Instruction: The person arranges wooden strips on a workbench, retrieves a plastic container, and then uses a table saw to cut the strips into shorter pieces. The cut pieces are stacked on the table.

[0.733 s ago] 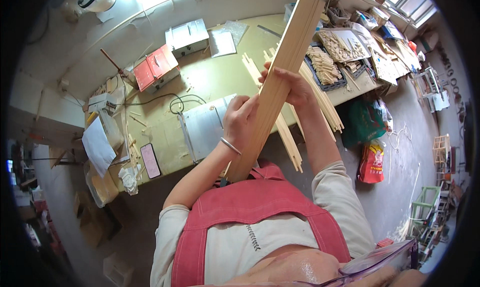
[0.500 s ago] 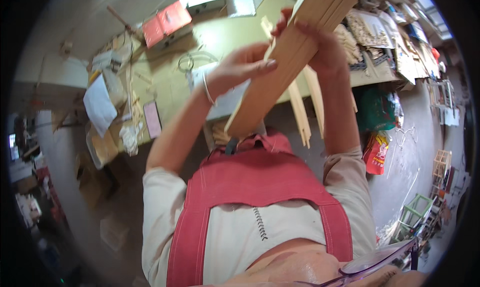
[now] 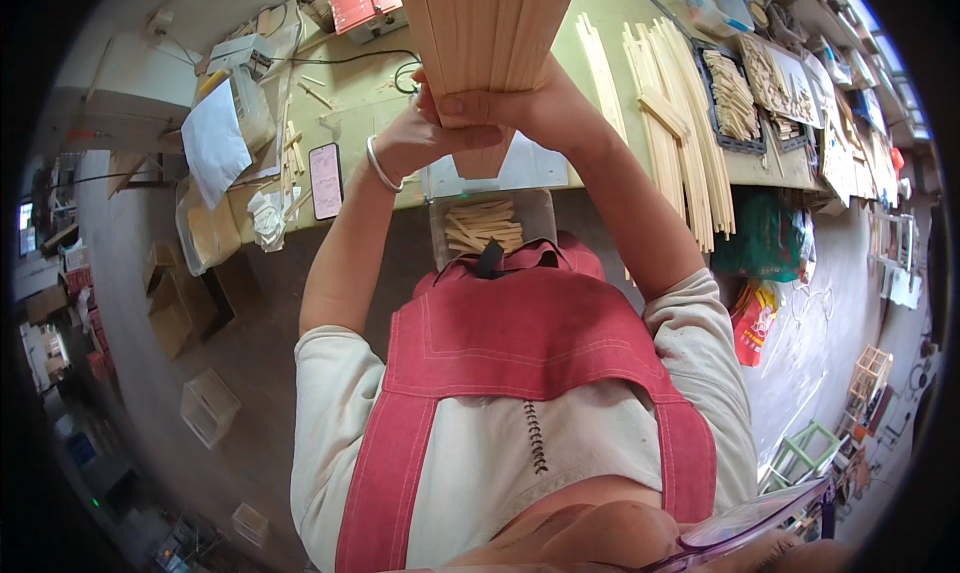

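A bundle of long, pale wooden strips [image 3: 485, 33] rises in front of me, its upper end running out of the picture. My left hand [image 3: 422, 138], with a white bangle on the wrist, is closed around the lower part from the left. From the right, my right hand [image 3: 535, 105] wraps the same bundle, its fingers meeting the left ones across the front. The bundle's lower end pokes out below my hands. Just beneath it, at the table's near edge, is a clear plastic bin [image 3: 540, 213] of short wooden sticks [image 3: 480, 225].
More long strips [image 3: 690, 123] lie on the right of the table [image 3: 375, 133], some overhanging its edge. Beyond them stands a dark crate [image 3: 742, 145] of small wooden pieces. A phone [image 3: 325, 180], crumpled tissue [image 3: 267, 221] and a red-topped machine [image 3: 362, 3] are on the left.
The wooden strips have swung from a diagonal tilt to nearly straight and shifted left. My hands have come together around their lower part, and the left fingers have closed.
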Demonstrator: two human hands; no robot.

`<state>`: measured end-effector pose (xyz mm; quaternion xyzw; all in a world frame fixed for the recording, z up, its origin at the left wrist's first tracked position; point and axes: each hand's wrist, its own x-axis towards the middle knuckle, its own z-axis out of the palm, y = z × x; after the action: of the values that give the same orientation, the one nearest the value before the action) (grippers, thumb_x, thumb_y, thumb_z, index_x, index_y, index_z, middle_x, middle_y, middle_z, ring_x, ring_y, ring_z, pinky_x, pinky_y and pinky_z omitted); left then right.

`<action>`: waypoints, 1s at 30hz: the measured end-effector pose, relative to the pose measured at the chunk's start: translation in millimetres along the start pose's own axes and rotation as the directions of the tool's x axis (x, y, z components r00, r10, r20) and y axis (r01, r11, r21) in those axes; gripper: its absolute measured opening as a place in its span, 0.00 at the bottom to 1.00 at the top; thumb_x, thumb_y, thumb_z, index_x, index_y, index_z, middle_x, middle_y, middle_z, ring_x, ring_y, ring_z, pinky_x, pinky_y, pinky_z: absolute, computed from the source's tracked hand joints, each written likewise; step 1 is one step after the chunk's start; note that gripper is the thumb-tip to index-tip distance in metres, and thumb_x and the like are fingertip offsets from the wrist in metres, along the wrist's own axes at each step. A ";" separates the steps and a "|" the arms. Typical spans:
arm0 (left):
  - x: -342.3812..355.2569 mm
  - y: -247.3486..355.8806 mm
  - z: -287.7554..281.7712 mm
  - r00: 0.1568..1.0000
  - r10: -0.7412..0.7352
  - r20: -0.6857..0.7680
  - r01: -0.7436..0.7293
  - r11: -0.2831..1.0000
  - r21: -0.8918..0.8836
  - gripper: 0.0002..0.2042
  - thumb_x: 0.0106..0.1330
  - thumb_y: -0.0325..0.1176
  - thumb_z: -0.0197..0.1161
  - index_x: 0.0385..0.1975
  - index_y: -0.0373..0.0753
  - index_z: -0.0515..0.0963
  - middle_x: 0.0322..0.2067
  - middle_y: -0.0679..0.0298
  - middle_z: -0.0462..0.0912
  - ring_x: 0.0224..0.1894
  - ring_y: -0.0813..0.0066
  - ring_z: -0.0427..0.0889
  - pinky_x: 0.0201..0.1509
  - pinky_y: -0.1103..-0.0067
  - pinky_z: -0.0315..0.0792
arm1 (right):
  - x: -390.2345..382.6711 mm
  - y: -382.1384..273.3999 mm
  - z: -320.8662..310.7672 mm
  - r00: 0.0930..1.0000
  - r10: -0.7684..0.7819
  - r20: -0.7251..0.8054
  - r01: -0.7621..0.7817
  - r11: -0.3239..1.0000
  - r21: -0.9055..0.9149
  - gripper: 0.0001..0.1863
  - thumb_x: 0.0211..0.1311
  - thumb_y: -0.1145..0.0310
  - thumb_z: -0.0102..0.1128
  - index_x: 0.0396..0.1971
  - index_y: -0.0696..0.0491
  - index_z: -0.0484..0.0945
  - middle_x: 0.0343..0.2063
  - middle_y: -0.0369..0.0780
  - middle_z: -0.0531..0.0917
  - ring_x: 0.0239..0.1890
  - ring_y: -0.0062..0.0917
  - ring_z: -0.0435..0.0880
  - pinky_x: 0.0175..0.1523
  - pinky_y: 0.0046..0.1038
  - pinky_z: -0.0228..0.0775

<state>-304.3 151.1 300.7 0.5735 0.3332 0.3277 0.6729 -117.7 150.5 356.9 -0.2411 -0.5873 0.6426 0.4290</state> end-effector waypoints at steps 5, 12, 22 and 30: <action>-11.9 -20.9 -7.6 0.998 -0.062 -0.021 0.061 0.997 -0.055 0.25 0.55 0.26 0.80 0.54 0.40 0.81 0.50 0.67 0.85 0.55 0.76 0.81 0.58 0.76 0.77 | 0.0 18.4 -0.7 0.995 0.063 0.081 -0.060 0.998 -0.033 0.23 0.59 0.76 0.73 0.56 0.60 0.80 0.49 0.43 0.88 0.55 0.29 0.85 0.61 0.33 0.78; -22.7 -55.9 -20.1 0.997 -0.048 0.063 0.069 0.926 -0.372 0.22 0.57 0.30 0.79 0.52 0.37 0.83 0.49 0.66 0.86 0.53 0.77 0.82 0.58 0.76 0.76 | 4.1 19.4 8.8 0.990 -0.042 0.131 0.043 0.999 -0.006 0.20 0.54 0.74 0.78 0.48 0.61 0.85 0.44 0.40 0.90 0.45 0.20 0.86 0.52 0.26 0.79; -35.2 -63.1 -17.5 0.997 -0.067 -0.048 0.047 0.940 -0.338 0.23 0.56 0.28 0.79 0.53 0.37 0.80 0.48 0.66 0.86 0.52 0.77 0.83 0.56 0.76 0.79 | 2.0 33.7 21.3 0.990 0.055 0.131 -0.064 0.996 0.064 0.16 0.56 0.75 0.76 0.45 0.61 0.86 0.39 0.38 0.89 0.40 0.19 0.85 0.47 0.24 0.78; -30.7 -58.6 -13.8 0.997 -0.033 -0.075 0.015 0.971 -0.237 0.28 0.55 0.27 0.80 0.55 0.37 0.76 0.50 0.64 0.84 0.52 0.76 0.82 0.56 0.75 0.81 | -1.1 43.1 17.0 0.988 0.099 0.121 -0.104 0.994 0.039 0.15 0.58 0.74 0.76 0.44 0.59 0.85 0.39 0.38 0.89 0.43 0.20 0.85 0.50 0.26 0.78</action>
<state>-329.5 126.0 243.3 0.4719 0.3249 0.3791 0.7267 -142.5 142.7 318.6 -0.2222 -0.5840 0.6899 0.3655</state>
